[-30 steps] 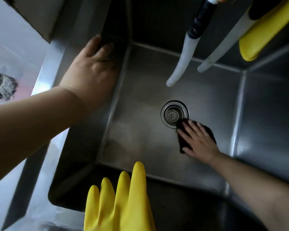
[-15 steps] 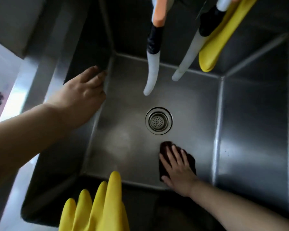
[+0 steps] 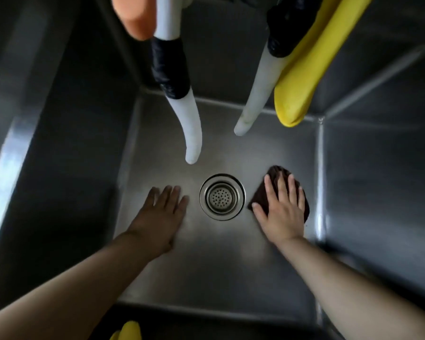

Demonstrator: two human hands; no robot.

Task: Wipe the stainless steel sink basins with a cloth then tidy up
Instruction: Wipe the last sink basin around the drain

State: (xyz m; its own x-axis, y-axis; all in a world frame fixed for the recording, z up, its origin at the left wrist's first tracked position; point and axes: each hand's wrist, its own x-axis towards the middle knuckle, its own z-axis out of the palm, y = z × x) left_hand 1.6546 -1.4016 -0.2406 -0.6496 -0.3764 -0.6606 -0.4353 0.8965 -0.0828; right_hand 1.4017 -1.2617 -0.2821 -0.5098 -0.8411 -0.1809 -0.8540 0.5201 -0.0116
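I look straight down into a deep stainless steel sink basin (image 3: 219,261) with a round drain strainer (image 3: 222,197) in the middle of its floor. My right hand (image 3: 281,211) lies flat with straight fingers on a dark brown cloth (image 3: 279,174), pressing it to the floor just right of the drain. My left hand (image 3: 161,217) lies flat and spread on the bare floor left of the drain, holding nothing.
Two white hoses with black tape hang into the basin from above, one (image 3: 190,123) left of centre, one (image 3: 255,99) right of it. A yellow rubber glove (image 3: 304,77) hangs at the top right. Another yellow glove (image 3: 129,331) peeks in at the bottom edge.
My left hand came off the left wall and went down flat onto the basin floor. My right hand slid the cloth from below the drain to its right side.
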